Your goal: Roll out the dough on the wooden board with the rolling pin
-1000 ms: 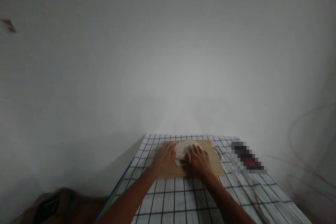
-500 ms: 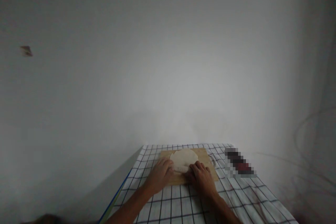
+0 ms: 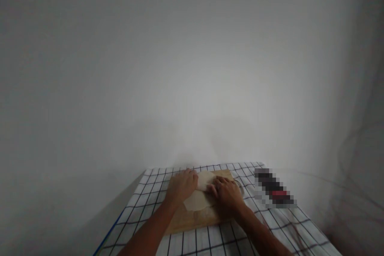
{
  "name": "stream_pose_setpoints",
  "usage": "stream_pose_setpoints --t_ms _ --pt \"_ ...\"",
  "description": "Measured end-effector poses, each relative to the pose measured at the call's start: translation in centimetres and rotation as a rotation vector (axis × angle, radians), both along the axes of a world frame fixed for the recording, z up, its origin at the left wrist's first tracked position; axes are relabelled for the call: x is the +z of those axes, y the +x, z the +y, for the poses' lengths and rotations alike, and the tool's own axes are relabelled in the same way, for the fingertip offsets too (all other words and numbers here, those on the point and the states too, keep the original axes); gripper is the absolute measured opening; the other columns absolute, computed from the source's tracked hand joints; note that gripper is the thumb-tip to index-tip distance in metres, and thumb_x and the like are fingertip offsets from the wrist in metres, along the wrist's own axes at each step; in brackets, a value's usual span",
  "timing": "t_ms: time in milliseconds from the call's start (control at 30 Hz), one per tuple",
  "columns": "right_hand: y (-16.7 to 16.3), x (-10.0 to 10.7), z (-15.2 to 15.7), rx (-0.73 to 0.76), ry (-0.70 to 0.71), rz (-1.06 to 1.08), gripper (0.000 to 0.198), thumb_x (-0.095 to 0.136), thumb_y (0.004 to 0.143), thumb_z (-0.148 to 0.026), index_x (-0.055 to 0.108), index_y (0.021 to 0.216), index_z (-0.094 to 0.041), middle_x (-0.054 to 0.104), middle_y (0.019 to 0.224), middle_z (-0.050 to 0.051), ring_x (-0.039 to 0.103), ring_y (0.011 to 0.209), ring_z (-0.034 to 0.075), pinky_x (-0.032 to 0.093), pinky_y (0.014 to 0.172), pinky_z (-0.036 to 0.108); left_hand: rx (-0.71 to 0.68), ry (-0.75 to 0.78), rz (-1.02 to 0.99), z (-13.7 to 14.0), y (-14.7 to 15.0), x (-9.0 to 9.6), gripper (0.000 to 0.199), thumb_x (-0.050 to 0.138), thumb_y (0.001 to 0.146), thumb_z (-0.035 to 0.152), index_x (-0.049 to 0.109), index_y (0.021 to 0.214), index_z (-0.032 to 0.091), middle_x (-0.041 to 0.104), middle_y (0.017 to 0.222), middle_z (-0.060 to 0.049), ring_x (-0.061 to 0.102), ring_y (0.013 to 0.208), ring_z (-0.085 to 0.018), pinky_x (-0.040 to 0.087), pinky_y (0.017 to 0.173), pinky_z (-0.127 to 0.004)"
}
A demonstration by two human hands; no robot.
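Note:
A flat sheet of pale dough [image 3: 195, 202] lies on a wooden board [image 3: 192, 221], showing on both the far and near sides of my hands. Between the hands runs a pale bar that looks like a rolling pin [image 3: 204, 188], hard to tell from the dough in this dim light. My left hand [image 3: 183, 184] is curled over its left end, fingers pointing away from me. At the right end, my right hand [image 3: 225, 191] presses down with bent fingers. Both hands hide most of what they grip.
A white cloth with dark checks [image 3: 207, 244] covers the table. A round rim [image 3: 241, 186] shows just right of the board. Farther right lies a pixelated dark and red object [image 3: 274, 188]. A pale wall [image 3: 192, 68] stands behind the table.
Both hands have moved forward over the dough, away from me, and more dough now shows on the near side. The board appears nearer, its near edge turned a little.

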State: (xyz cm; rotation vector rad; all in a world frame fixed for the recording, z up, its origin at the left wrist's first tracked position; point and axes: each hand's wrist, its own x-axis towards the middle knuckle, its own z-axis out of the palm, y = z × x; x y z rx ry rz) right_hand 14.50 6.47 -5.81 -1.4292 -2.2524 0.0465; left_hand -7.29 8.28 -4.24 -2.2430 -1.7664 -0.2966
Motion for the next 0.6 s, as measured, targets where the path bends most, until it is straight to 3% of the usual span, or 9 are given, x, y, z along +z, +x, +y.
stream_pose_setpoints --t_ms 133,333,600 --pt "-0.1 0.7 2.2 -0.029 0.031 -0.056 0.048 0.030 0.106 -0.049 0.069 0.115 -0.025 0.068 0.122 0.011 0.061 0.115 0.027 0.045 0.095 0.040 0.048 -0.046 0.023 3.4 0.6 0.3 0.036 0.037 0.099 0.022 0.070 0.111 0.016 0.070 0.112 -0.019 0.065 0.107 -0.028 0.050 0.093 -0.043" --pt "-0.8 1.7 5.5 -0.100 -0.002 -0.132 0.044 0.030 0.106 -0.041 0.069 0.111 -0.021 0.066 0.119 0.014 0.059 0.113 0.028 0.047 0.091 0.042 0.127 -0.113 0.010 7.5 1.1 0.7 0.057 0.023 0.105 0.039 0.075 0.103 0.017 0.074 0.100 -0.017 0.071 0.094 -0.027 0.054 0.081 -0.041" --pt "-0.2 0.9 10.7 -0.133 -0.162 -0.174 0.043 0.029 0.105 -0.037 0.069 0.110 -0.023 0.070 0.113 0.013 0.069 0.101 0.022 0.052 0.082 0.035 -0.057 -0.161 0.075 10.1 1.4 1.0 0.028 0.048 0.098 0.030 0.074 0.106 0.023 0.074 0.101 -0.013 0.068 0.105 -0.027 0.052 0.092 -0.043"
